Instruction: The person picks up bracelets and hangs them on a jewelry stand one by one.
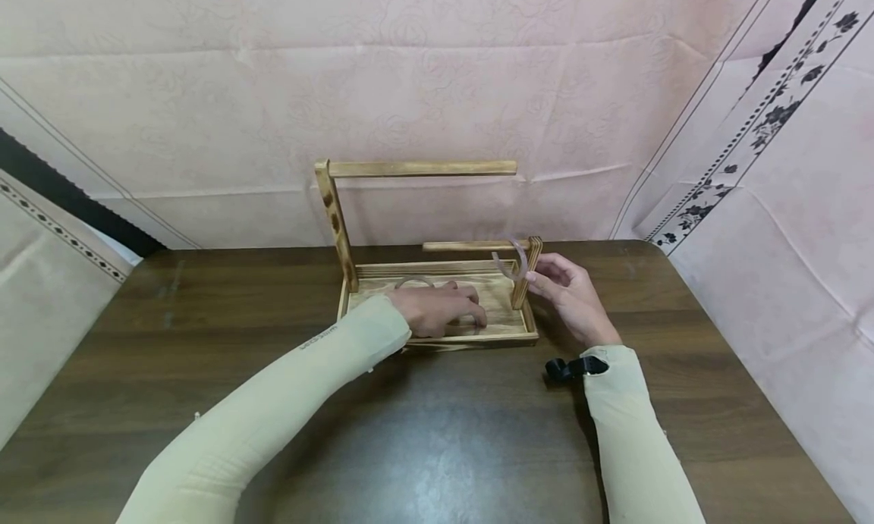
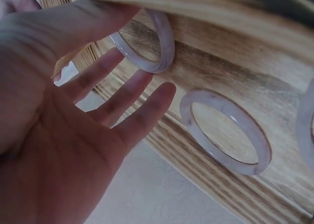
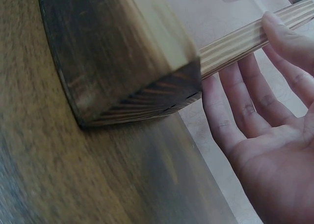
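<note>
A wooden bangle stand [image 1: 435,342] has a shallow tray, a tall post with a long bar, and a short post [image 1: 526,281] with a lower bar. My right hand [image 1: 570,300] grips the short post, thumb on one side and fingers on the other. A pale lilac bangle [image 1: 522,260] hangs round the lower bar. My left hand [image 1: 440,308] reaches down into the tray. In the left wrist view its fingers are fairly straight around a bangle [image 2: 167,42]; the thumb covers part of it, and a firm pinch is not visible. Another bangle [image 2: 225,130] lies beside it.
A third bangle [image 2: 306,126] in the tray is cut off by the frame edge. The long bar [image 1: 423,169] extends above the tray. The stand is near the back edge of the brown wooden table [image 1: 423,448], before a pale cloth [image 1: 410,92].
</note>
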{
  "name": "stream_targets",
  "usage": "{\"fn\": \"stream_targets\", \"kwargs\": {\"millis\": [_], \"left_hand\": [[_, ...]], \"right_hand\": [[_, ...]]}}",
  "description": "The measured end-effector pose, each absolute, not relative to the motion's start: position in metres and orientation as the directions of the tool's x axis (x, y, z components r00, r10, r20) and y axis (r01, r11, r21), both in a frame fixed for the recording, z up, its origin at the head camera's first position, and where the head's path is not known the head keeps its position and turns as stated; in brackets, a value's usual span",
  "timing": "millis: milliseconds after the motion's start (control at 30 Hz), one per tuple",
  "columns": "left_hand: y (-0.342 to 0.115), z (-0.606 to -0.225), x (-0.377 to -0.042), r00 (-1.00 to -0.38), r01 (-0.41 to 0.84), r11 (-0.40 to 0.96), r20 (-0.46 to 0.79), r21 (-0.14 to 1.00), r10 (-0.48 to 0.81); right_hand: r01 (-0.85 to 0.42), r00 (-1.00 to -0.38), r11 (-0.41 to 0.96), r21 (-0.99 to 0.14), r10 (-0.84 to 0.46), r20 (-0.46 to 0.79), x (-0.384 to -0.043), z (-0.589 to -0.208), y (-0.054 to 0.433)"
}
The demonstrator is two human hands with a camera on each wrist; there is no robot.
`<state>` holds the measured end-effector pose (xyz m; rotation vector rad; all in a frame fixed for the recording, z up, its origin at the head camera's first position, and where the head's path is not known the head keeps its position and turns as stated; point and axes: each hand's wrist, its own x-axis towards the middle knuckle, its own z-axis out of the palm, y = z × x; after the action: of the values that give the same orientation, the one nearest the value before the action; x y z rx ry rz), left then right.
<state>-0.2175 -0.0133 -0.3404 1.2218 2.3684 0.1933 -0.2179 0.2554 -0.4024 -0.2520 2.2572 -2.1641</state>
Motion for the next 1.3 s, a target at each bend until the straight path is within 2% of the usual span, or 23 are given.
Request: {"fn": "stream_targets", "kwargs": {"millis": [433,800,1300], "left_hand": [[-0.0112,-0.3436,-0.2179,-0.482,0.738,0.572,-0.313,0.358,0.818],[-0.0095,-0.3406,-0.2189,-0.517,0.719,0.619,-0.352,0.316,0.78],[-0.0111,-0.3433,-0.2255,-0.54,0.743,0.592,-0.243,0.311,0.805]], "right_hand": [[-0.103,-0.988,0.048,-0.993,-0.117,0.097,-0.2173,-0.4037,0.258],[-0.1,-0.988,0.031,-0.995,-0.12,0.095,-0.2167,-0.4045,0.2578],[-0.114,-0.987,0.039,-0.993,-0.116,0.109,-0.2177,-0.404,0.2572]]}}
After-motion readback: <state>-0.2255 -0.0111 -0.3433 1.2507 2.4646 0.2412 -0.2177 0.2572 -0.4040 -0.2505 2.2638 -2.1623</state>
